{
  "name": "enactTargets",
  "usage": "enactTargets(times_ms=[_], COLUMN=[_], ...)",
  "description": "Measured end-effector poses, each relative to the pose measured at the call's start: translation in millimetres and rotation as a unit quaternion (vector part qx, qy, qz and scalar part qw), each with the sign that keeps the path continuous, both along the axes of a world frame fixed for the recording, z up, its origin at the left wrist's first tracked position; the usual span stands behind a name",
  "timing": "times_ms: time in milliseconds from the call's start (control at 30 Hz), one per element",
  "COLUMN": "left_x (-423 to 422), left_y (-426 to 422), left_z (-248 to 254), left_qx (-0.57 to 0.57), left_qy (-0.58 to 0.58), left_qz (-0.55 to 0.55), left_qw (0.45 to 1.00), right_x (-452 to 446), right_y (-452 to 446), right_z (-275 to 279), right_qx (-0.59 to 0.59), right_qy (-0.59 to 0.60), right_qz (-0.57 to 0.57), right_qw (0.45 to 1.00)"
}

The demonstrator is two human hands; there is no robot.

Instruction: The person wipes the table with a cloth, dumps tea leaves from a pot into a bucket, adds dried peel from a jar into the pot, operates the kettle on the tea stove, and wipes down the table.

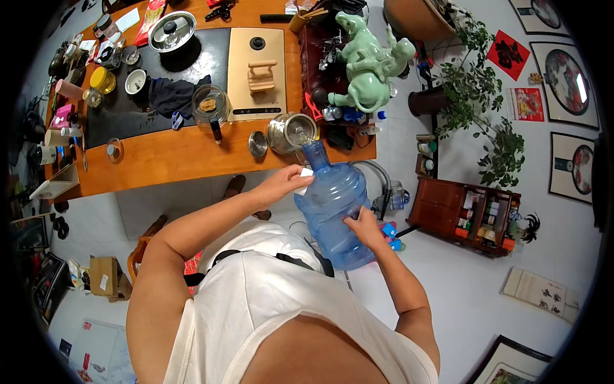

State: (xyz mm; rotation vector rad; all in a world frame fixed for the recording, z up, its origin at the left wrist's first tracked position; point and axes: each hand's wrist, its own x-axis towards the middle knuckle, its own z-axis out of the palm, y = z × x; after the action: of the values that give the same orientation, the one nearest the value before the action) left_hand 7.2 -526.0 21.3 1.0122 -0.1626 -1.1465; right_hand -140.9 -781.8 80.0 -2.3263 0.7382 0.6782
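A large translucent blue water bottle (334, 201) is tilted, its neck over the table edge at the mouth of a shiny metal kettle (281, 134). My left hand (286, 183) is beside the bottle's shoulder, thumb and fingers pinched on a small white piece (307, 172). On the bottle's right side lies my right hand (364, 227), its fingers partly spread against the blue wall. A round metal lid (258, 144) rests just left of the kettle. Whether water is flowing is too small to tell.
On the wooden table (173, 182) stand a glass pot (211, 105), a lidded pan (171, 32) and a beige stove (275, 45). A green figurine (371, 64) stands behind the kettle. A red-brown cabinet (460, 211) and potted plant are at the right.
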Motion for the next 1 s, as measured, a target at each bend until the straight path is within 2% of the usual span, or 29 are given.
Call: enactTargets(times_ms=[200,1000], left_x=[0.4,-5.2], left_y=[-0.3,3.8], left_z=[-4.9,-10.2], left_qx=[0.009,0.009], left_qy=[-0.005,0.004], left_qz=[-0.005,-0.003], left_qw=[1.0,1.0], right_x=[0.8,-15.0], right_y=[6.2,-3.5], right_z=[8.2,-19.4], right_qx=[0.009,0.004], right_qy=[-0.016,0.003], right_qz=[0.003,-0.004], right_qw=[1.0,1.0])
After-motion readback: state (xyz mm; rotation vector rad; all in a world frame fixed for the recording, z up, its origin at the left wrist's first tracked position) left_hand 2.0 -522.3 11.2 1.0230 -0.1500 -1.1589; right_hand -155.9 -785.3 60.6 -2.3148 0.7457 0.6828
